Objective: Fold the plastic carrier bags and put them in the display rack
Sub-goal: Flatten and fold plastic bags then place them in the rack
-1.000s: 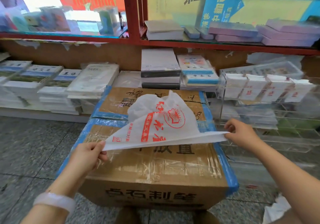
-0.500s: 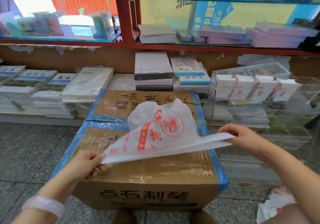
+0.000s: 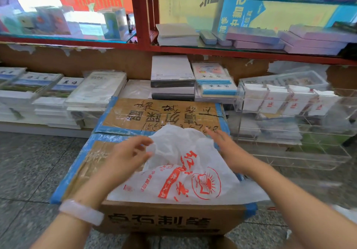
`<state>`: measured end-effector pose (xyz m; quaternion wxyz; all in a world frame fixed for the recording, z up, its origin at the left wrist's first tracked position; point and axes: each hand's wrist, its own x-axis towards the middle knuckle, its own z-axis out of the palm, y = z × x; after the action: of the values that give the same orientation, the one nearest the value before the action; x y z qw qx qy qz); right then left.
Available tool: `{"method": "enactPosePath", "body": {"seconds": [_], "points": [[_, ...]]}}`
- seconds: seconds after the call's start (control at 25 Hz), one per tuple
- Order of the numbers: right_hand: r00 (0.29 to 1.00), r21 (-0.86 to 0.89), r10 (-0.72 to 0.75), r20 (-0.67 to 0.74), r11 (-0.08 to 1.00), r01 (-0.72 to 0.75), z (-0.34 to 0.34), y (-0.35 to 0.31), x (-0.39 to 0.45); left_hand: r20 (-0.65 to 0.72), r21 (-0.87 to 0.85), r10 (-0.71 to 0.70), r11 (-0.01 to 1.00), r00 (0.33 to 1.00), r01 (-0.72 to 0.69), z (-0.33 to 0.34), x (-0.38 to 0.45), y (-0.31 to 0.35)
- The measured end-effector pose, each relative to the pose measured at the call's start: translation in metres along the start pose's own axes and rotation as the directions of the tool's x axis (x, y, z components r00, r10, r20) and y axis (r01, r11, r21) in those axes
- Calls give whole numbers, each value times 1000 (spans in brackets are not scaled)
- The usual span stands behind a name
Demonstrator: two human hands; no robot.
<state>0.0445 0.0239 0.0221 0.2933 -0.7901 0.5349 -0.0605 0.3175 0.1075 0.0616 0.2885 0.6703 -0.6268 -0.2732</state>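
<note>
White carrier bag [image 3: 185,173] on carton [image 3: 166,219], between left hand [image 3: 127,154] and right hand [image 3: 226,148].

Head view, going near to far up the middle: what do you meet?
Printed front of the cardboard box → plastic carrier bag spread on its top → second taped box → grey-edged stack of paper pads → red shelf rail → glass shelf with white pads.

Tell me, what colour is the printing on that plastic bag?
Red, on the white carrier bag, seen from the head camera.
</note>
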Motion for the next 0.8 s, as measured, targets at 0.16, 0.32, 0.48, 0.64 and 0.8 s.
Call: {"method": "enactPosePath", "body": {"seconds": [0.16, 0.32, 0.48, 0.64, 0.8], "points": [[983, -96, -73, -167, 994, 57, 18, -15, 32, -97, 67, -101, 992, 990, 108, 39, 28, 4], [951, 52, -105, -290, 991, 125, 15, -29, 36, -56, 62, -110, 992, 992, 113, 41, 41, -5], [891, 408, 238, -386, 911, -67, -24, 2, 32, 3, -67, -61, 996, 998, 61, -7, 39, -13], [738, 836, 606, -297, 538, -106, -48, 43, 26, -122, -374, -195, 917, 973, 137, -37, 37, -29], [720, 991, 681, -132, 84, 103, -42, 43, 34, 23, -332, -272, 906, 962, 263, -18, 48, -36]]}}
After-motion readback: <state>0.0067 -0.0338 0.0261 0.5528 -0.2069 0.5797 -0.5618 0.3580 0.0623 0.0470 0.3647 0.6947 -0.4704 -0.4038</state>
